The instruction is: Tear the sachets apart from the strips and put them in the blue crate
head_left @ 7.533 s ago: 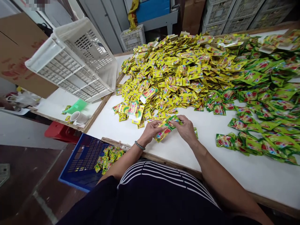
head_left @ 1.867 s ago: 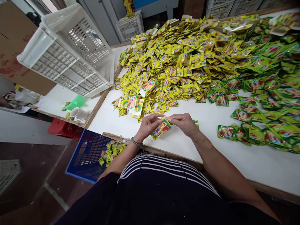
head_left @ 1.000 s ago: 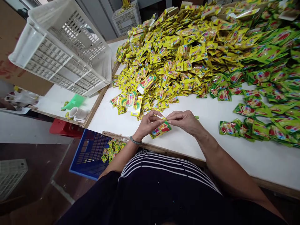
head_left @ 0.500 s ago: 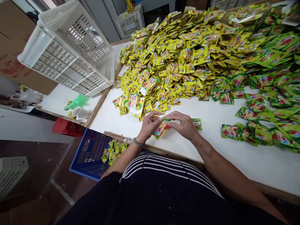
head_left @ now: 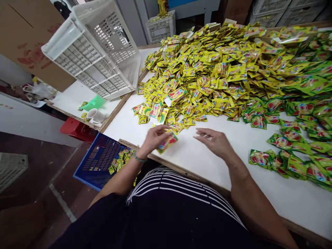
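My left hand is closed on a small bundle of packets, yellow and green with red print, just above the white table near its front edge. My right hand hovers to the right of it with fingers spread and nothing in them. A big heap of yellow packets lies behind both hands. Green packets spread over the right side.
A blue crate with several packets in it sits on the floor at the lower left, below the table edge. A white plastic basket is tilted on the side table, with a white cup and a green scoop beneath it.
My right hand has let go of the bundle and moved apart to the right. My left hand has carried the bundle a little leftward, toward the table edge.
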Demonstrator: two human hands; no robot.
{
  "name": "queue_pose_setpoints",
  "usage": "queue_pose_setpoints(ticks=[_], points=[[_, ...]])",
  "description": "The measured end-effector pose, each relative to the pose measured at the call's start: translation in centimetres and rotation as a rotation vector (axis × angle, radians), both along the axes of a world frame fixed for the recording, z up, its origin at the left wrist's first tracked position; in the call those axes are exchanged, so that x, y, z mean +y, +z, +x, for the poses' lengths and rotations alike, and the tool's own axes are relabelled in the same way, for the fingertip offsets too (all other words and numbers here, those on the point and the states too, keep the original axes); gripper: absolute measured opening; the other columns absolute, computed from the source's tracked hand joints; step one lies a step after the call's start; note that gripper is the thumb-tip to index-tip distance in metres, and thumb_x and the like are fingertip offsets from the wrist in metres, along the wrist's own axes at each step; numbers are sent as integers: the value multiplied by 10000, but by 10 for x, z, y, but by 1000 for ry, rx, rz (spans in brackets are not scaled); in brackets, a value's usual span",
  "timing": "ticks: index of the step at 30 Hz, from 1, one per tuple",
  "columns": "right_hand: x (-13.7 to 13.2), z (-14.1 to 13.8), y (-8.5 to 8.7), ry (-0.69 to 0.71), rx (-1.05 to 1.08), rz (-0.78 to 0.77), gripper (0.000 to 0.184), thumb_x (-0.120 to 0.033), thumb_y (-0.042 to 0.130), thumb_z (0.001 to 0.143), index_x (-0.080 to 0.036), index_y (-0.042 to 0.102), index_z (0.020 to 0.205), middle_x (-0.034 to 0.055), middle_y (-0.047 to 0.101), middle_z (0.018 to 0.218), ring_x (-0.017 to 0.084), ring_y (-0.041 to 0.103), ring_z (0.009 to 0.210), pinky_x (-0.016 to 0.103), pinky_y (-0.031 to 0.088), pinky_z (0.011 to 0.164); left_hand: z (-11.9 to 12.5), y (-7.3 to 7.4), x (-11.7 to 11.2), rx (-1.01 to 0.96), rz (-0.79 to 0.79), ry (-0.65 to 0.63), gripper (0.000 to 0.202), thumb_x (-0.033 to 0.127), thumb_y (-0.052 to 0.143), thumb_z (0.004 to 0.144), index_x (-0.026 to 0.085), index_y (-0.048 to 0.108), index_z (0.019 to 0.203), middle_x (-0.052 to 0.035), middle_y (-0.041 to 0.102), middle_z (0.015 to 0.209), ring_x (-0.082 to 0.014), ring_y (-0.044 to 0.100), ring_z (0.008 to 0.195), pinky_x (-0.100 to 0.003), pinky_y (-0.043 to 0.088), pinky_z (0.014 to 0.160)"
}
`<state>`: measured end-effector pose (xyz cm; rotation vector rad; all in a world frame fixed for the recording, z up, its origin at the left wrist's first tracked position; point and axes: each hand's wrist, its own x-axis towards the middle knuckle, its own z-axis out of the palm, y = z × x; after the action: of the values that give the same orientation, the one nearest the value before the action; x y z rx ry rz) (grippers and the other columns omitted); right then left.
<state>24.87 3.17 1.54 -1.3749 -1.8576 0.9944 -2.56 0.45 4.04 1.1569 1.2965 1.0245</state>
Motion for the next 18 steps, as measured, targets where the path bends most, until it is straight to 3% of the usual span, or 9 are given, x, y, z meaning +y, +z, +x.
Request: queue_pose_setpoints(ticks=[2,5,8,11,14,18], points=[[7,32,-6,-132,-253,14,437,-450,781,675,-209,719,1034,125,708,967,321,645,907,486,503,797,-53,14,-14,399,-23,4,351,473,714,723,205,717,949,-14,696,693,-143,588,598,-244,405,554],[14,63,-21,-248,-633,0,507,-311,895,460,-195,712,918,161,661,852,373,606,863,449,455,676,-126,29,-37,987,-231,36,236,417,653,743,243,729,885,-9,701,657,-176,589,592,-258,364,550],[16,56,-30,-175,-757,-72,358,-275,852,494,-213,669,796,119,630,764,299,590,729,363,371,580,-152,30,-48,1238,-365,135,265,405,613,756,232,730,919,-36,737,755,-230,648,714,-268,367,580],[18,31,-27,-63,-684,-122,188,-298,751,624,-231,608,727,61,616,699,238,566,658,326,329,563,-119,18,-37,1144,-242,176,314,439,541,831,225,712,983,-52,752,885,-231,666,832,-270,401,650],[21,15,-21,-66,-562,-129,144,-354,643,744,-231,571,716,40,613,692,211,552,658,303,331,568,-51,2,-5,1074,-91,91,301,446,510,880,213,699,897,-59,733,850,-217,651,798,-280,399,668],[22,10,-19,-158,-427,-115,192,-417,594,777,-228,564,779,11,596,673,181,528,636,275,345,563,27,-22,47,1174,-12,-31,354,475,529,896,153,677,904,-146,702,951,-265,643,891,-321,411,729]])
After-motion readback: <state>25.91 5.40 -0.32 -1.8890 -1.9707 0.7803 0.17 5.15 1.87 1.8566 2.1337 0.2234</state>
